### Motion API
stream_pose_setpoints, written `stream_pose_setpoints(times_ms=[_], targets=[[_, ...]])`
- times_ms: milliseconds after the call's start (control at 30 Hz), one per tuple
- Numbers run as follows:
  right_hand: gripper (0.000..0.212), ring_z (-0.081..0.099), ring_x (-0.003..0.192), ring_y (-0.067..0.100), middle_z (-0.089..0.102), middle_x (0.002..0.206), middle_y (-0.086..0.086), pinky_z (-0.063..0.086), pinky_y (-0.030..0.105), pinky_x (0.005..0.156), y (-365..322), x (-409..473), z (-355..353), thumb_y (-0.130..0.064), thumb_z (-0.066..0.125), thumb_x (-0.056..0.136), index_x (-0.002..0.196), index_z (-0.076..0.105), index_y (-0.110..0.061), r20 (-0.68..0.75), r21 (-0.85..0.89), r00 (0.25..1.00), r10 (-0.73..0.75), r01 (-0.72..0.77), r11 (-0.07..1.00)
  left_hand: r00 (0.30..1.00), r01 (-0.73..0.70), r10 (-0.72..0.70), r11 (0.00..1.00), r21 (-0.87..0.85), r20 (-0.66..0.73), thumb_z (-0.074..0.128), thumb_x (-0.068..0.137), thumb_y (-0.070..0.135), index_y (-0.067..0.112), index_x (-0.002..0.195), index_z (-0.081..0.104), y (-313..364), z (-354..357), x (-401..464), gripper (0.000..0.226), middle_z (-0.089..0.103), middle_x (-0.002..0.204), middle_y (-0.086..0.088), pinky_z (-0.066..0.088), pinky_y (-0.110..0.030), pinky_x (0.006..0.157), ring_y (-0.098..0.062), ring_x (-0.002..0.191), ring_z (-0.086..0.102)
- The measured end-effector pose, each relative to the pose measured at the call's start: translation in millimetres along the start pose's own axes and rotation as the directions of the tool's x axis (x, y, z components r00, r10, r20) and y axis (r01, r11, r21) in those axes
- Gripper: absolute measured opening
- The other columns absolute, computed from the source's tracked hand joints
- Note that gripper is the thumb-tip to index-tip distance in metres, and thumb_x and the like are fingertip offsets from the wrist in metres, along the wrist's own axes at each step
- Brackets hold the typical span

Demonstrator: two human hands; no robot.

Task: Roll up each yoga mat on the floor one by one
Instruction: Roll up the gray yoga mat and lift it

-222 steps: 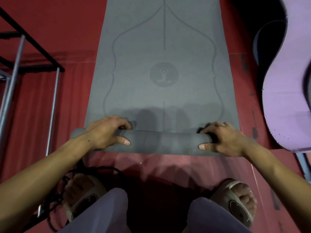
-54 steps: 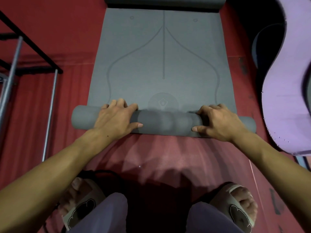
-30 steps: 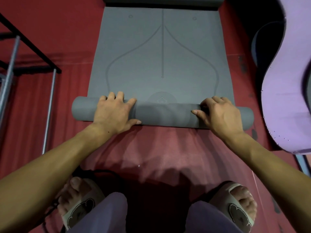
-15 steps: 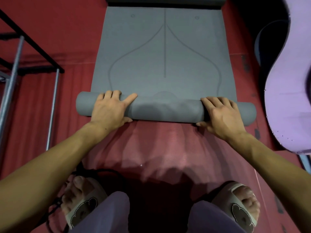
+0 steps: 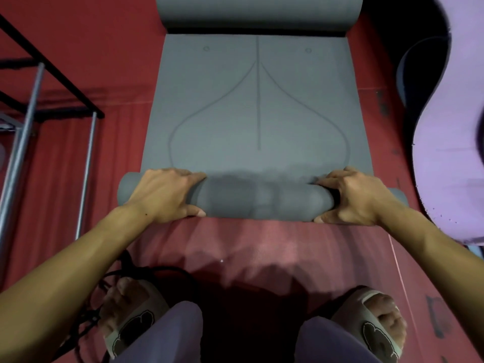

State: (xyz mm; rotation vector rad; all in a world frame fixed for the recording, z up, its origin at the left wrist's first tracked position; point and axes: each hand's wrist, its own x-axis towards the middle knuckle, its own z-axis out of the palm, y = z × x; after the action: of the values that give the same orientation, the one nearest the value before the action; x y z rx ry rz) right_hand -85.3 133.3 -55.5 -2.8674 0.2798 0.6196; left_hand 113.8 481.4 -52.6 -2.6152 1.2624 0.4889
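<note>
- Head view: my left hand (image 5: 167, 193) curls over the rolled part of the grey yoga mat (image 5: 258, 111), fingers over the far side, thumb at the near edge; my right hand (image 5: 358, 197) clamps the roll the same way near its other end.
- The roll lies crosswise on the red floor (image 5: 248, 244); both ends stick out past my hands and past the flat stretch's side edges.
- Ahead, the unrolled stretch runs flat to a second grey roll (image 5: 258, 11) lying across its far end.
- Left: a metal rack (image 5: 23, 132), well apart, with bare red floor between. Right: a purple mat (image 5: 450, 153) with a wavy edge, near the roll's end.
- The grey surface is matte, printed with thin curved lines; the roll dents softly.
- My sandalled feet (image 5: 377, 328) stand behind, apart from the roll.
</note>
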Motion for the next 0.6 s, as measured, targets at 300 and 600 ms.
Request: stream_pose_setpoints(times_ms=[300, 600], targets=[[0.1, 0.058, 0.125, 0.01, 0.062, 0.13, -0.031, 0.053, 0.043, 0.096, -5.2, -9.5, -3.0, -0.094, 0.07, 0.047, 0.137, 0.056, -0.053, 0.285, 0.056, 0.958, -0.034, 0.019, 0.998, 0.971, -0.076, 0.085, 0.996, -0.047, 0.224, 0.063, 0.072, 0.089, 0.064, 0.15, 0.029, 5.9, -13.3, -9.7, 0.089, 0.068, 0.13, 0.019, 0.043, -0.036, 0.084, -0.02, 0.122, 0.065], [0.079, 0.061, 0.105, 0.008, 0.054, 0.105, -0.03, 0.05, 0.037, 0.08, 7.3, -4.5, -16.3, -0.087, 0.077, 0.055, 0.121, 0.06, -0.048, 0.065, 0.113, 0.994, 0.088, -0.094, 0.989, 0.995, 0.081, -0.064, 0.964, -0.252, 0.074, 0.063, 0.079, 0.081, 0.058, 0.143, 0.047, -8.7, -7.2, -5.1, 0.07, 0.056, 0.142, 0.027, 0.042, -0.037, 0.084, -0.012, 0.136, 0.053]])
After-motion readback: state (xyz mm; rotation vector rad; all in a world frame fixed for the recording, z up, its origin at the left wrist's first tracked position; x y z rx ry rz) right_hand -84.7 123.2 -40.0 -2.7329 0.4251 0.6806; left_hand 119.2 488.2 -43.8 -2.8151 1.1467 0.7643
